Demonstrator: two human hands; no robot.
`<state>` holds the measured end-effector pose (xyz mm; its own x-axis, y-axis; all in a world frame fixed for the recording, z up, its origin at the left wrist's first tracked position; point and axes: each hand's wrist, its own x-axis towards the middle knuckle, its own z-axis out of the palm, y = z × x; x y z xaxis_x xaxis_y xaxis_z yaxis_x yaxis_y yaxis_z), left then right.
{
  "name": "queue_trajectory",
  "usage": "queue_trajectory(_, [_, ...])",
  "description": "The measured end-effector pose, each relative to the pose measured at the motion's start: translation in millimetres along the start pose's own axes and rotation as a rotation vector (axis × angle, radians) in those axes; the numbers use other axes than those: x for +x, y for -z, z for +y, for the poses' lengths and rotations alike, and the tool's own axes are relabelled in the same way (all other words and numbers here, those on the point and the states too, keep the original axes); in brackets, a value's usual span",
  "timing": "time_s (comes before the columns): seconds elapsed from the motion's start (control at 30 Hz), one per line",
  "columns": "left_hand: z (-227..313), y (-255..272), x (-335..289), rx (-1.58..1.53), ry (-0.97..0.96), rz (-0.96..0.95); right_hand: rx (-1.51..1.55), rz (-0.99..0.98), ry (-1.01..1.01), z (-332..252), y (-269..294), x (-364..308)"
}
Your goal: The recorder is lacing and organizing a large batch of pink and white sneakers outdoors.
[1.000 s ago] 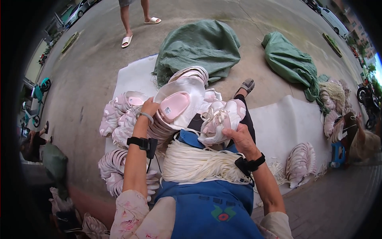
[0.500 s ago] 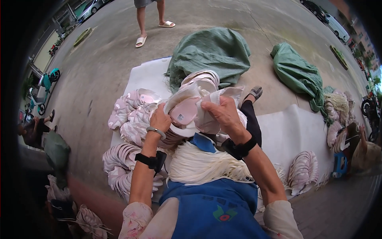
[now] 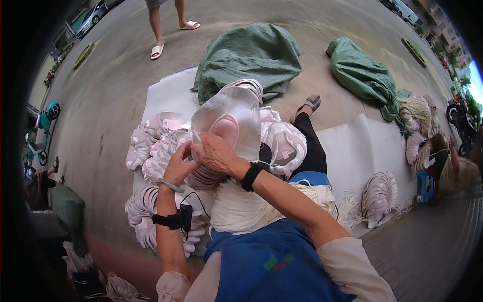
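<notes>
My right hand [image 3: 217, 152] reaches across to the left, its fingers closed on the lower edge of a shoe upper [image 3: 246, 118] with a shiny pale underside and a pink padded tongue [image 3: 226, 130]. Close against it, my left hand [image 3: 180, 163] has thumb and fingers drawn together; what they pinch is hidden. Over my lap lies a thick bundle of white shoelaces [image 3: 241, 211]. Another pink-and-white upper [image 3: 284, 143] rests by my right thigh. Stacked pink-and-white uppers [image 3: 161, 146] lie left of my hands, with more stacks [image 3: 143, 209] nearer me.
A large green sack [image 3: 251, 60] stands beyond the pile, and a second green sack [image 3: 362, 75] lies at right. White sheeting [image 3: 347, 151] covers the ground, bearing another stack of uppers [image 3: 380, 196]. Far left stands a person in pale slippers [image 3: 157, 51]. Others sit at both sides.
My right hand has moved left and down to meet my left hand, which also shifted slightly left. The held upper now spreads its shiny side, and another upper shows at my right thigh.
</notes>
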<state>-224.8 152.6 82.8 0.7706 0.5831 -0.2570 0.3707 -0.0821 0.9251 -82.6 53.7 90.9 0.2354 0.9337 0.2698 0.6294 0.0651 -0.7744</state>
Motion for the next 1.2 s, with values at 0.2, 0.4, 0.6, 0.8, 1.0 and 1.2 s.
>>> queue_trajectory(0.2, [9, -3, -13, 0.052, -0.228, 0.483, 0.029, 0.024, 0.159, 21, 15, -12])
queue_trajectory(0.4, [120, -97, -15, 0.251, -0.605, -0.090, 0.084, 0.288, -0.091, 35, 91, -83])
queue_trajectory(0.6, [64, -103, 16, 0.945, -0.570, 0.030, -0.634, 0.300, -0.257, 99, 128, -140])
queue_trajectory(0.8, [73, -105, 41, 0.908, -0.342, 0.000, -0.484, 0.288, -0.291, 109, 124, -163])
queue_trajectory(1.0, [58, -179, 139, 0.420, -0.060, -0.113, -0.299, 0.312, -0.603, 101, 133, -153])
queue_trajectory(1.2, [-9, -224, 202, 0.652, 0.316, -0.194, -0.117, 0.209, -0.679, 101, 130, -157])
